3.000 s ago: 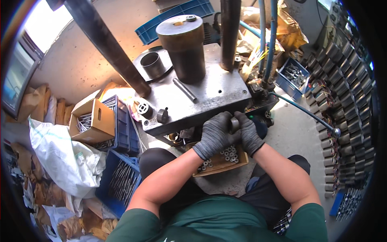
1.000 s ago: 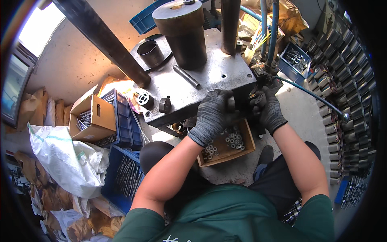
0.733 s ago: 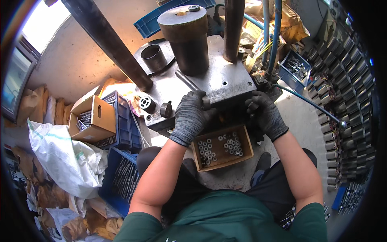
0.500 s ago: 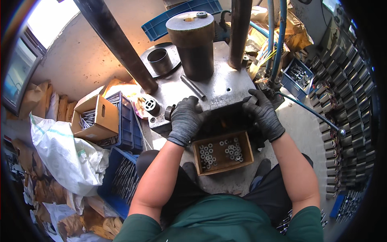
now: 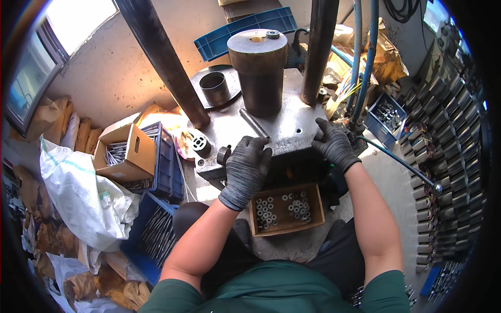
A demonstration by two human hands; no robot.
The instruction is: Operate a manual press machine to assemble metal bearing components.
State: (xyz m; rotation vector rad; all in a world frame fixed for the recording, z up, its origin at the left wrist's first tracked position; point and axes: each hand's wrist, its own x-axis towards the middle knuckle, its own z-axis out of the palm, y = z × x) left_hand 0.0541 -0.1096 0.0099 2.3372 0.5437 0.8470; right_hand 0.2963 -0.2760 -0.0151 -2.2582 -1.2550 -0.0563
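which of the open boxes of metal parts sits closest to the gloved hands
The shallow brown wooden box of small metal rings, directly below both gloved hands; the brown cardboard box and blue plastic crates sit farther left.

Single head-worn fisheye, looking steeply down from above the person's own chest and lap, close in on the steel press plate [image 5: 282, 130] just ahead. Forearms enter from the bottom edge; straight lines bow toward the dark circular rim. Floor clutter fills both sides.

An open brown cardboard box [image 5: 124, 153] stands left; white plastic sack [image 5: 83, 190] below it.
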